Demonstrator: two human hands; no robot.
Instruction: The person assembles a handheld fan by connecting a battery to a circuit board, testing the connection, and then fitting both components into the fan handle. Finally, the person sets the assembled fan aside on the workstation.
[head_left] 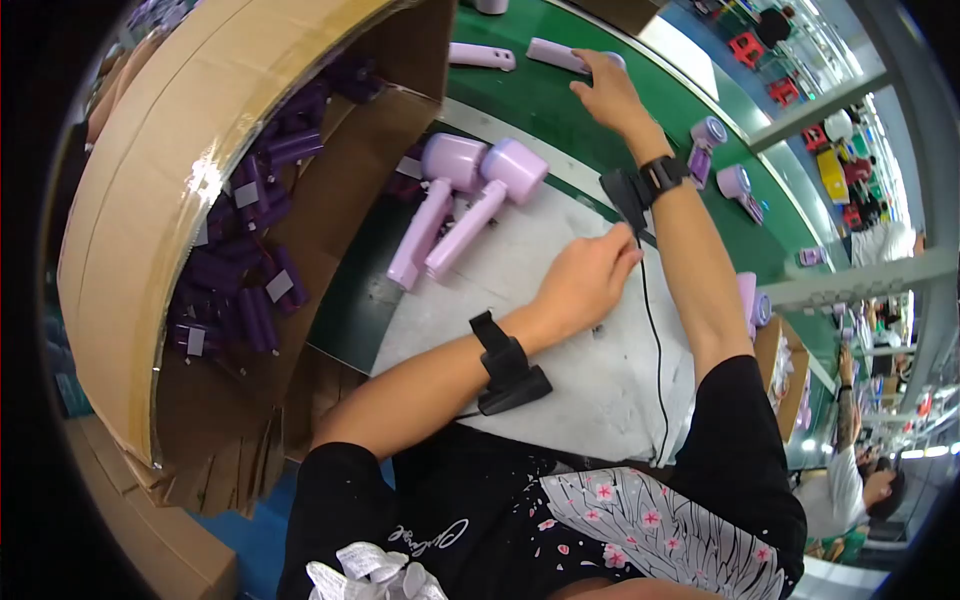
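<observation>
Head view: right hand (608,92) touches a lilac plastic handheld unit (552,54) on the green belt (500,92), grip unclear; left hand (588,280) curls, contents hidden. 2 lilac hammer-shaped units (518,170) sit gathered by white sheeting (610,390); others apparently remain.

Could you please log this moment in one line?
left hand: over whitish flat mat | right hand: at elongated lilac plastic piece on green surface
</observation>
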